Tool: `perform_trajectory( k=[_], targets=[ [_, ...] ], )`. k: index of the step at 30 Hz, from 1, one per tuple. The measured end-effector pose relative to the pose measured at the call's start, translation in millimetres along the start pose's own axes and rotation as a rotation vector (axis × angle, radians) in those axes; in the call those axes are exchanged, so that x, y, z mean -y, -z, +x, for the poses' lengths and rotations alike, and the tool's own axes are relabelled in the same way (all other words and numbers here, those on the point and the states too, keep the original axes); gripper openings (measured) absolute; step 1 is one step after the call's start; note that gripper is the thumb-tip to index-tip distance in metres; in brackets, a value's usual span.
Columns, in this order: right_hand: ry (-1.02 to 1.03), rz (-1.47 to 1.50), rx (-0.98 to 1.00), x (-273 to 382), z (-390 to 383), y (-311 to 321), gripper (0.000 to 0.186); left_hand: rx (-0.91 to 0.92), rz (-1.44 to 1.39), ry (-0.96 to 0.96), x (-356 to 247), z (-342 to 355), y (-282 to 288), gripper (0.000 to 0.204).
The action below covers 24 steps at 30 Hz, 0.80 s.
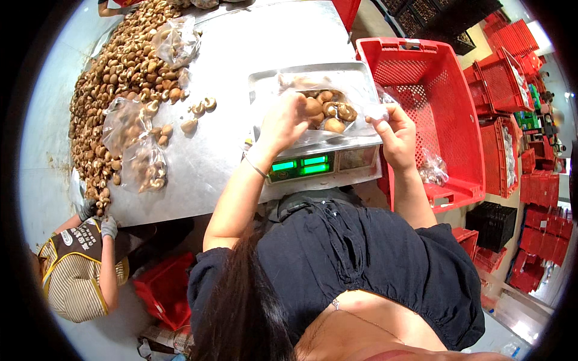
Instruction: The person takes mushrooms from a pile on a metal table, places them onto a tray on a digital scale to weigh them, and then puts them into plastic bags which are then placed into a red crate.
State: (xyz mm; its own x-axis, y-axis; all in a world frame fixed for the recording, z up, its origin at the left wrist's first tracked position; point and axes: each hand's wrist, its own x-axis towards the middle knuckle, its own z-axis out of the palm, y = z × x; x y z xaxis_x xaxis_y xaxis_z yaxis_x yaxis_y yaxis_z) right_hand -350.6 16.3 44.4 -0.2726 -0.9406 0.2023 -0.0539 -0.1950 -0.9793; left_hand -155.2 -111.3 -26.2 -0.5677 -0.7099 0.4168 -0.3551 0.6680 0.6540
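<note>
A clear plastic bag of brown mushrooms lies on the steel pan of a scale with a lit green display below it. My left hand is at the bag’s left side, fingers curled onto it beside the mushrooms. My right hand pinches the bag’s gathered plastic at the right corner, over the pan’s edge.
A mushroom pile and filled bags cover the steel table’s left part. A red crate holding a bag adjoins the scale’s right side. A gloved co-worker works at lower left. Stacked crates line the right.
</note>
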Motion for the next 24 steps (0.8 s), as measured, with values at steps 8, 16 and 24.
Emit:
perform_trajectory(
  k=[8, 16, 24],
  targets=[
    [0.0, 0.021, 0.0, 5.9, 1.4, -5.5, 0.014, -0.208, -0.928, 0.316, -18.7, 1.9, 31.6, 0.048],
    [-0.027, 0.007, 0.009, 4.6, -2.2, 3.0, 0.015, -0.629, -0.503, 0.542, 131.9, -117.7, 87.8, 0.033],
    [-0.052, 0.002, 0.035, 8.4, 2.5, 1.2, 0.012, -0.125, 0.505, 0.93, 129.4, -176.3, 54.1, 0.033]
  ],
)
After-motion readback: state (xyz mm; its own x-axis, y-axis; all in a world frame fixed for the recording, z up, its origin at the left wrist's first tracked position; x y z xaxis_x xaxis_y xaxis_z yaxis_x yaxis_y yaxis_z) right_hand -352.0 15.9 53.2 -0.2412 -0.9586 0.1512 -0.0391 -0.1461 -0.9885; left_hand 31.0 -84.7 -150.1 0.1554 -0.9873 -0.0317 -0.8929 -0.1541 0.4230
